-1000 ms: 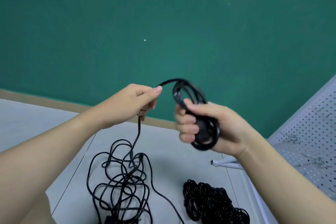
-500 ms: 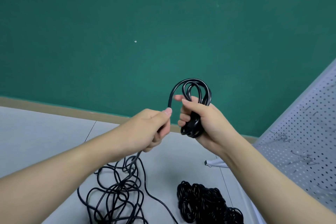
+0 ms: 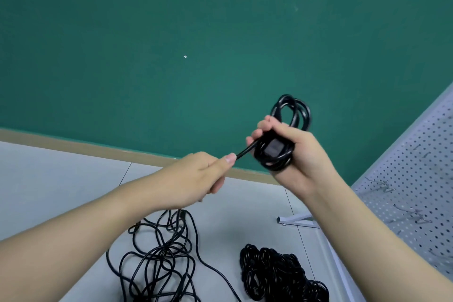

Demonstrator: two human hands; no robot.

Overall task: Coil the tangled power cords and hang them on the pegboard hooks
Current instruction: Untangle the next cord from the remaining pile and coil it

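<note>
Overhead of the floor (image 3: 73,179), the right hand (image 3: 291,152) is gripping a small black coil (image 3: 291,115), its loops standing upright. Its straight run is slanting down-left into the left hand (image 3: 196,179), which is pinching the cord above the tangled cords (image 3: 157,260).

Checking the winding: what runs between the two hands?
Head view: a short taut stretch of black cord runs from left hand to right hand.

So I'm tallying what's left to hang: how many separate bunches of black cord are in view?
3: a small coil gripped in the right hand, a loose tangle on the floor, and a tighter bundle beside it. Cords within each can't be counted.
</note>
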